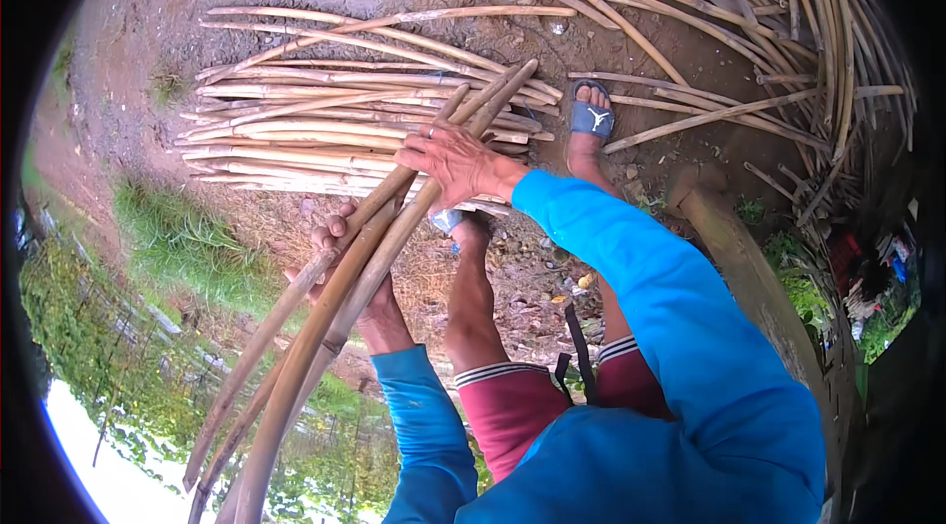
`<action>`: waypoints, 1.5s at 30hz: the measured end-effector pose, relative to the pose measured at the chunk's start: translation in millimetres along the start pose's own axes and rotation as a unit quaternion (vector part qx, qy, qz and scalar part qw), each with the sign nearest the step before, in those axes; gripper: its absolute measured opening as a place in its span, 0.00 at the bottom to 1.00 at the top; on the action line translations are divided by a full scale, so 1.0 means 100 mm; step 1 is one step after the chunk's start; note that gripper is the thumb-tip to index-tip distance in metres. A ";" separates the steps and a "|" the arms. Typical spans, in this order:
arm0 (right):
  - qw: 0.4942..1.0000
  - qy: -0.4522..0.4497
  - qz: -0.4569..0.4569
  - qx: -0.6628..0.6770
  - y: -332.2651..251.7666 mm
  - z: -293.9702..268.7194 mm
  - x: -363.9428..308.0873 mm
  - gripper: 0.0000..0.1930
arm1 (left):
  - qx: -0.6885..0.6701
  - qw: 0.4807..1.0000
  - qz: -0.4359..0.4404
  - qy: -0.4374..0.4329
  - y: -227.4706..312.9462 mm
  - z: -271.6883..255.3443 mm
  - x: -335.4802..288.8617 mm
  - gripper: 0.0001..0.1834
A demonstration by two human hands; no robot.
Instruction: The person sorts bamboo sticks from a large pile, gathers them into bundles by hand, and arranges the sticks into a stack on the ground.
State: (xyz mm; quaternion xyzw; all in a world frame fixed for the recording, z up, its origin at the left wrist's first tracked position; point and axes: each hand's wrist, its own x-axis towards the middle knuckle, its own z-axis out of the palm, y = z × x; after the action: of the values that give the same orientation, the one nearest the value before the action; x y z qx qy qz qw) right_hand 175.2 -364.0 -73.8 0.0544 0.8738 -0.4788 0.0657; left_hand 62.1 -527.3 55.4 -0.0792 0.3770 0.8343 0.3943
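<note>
A bundle of several long bamboo poles [320, 317] slants from the lower left up to the middle, held between both hands. My left hand [333, 231] is closed round the bundle from beneath; its curled fingertips show on the far side, and the poles hide its palm. Higher up, my right hand [455, 165] lies over the same poles with its fingers wrapped across them. Just beyond the hands, a row of bamboo poles [305, 135] lies side by side on the ground, and the upper ends of the held bundle overlap it.
At the upper right is a large, tangled heap of bamboo poles [838, 31]. Loose poles [729, 115] stretch from it towards my sandalled foot [591, 113]. A thick wooden post [749, 268] leans at my right. Grass [187, 238] grows on the left over muddy ground [138, 80].
</note>
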 end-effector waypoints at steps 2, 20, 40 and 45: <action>1.000 -0.022 -0.003 0.008 -0.22 0.07 0.12 0.48 | -0.019 0.999 0.006 0.045 0.25 -0.20 -0.12 0.31; 0.989 0.046 0.099 -0.099 -0.93 0.10 0.14 0.41 | -0.251 0.924 -0.064 0.283 0.72 -0.80 0.24 0.36; 0.968 -0.082 0.237 0.014 0.79 0.52 1.09 0.51 | 0.107 0.933 -0.203 0.278 -0.17 -1.65 1.94 0.54; 0.937 -0.088 0.337 0.009 0.88 1.06 1.42 0.62 | 0.505 0.832 -0.084 0.214 -0.24 -2.00 1.33 0.37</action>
State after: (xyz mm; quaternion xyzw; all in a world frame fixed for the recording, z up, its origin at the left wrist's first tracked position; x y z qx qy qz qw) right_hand 56.3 -401.8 -227.4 0.3034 0.7907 -0.4395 0.2994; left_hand -43.7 -576.9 -155.8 -0.0766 0.8127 0.4534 0.3580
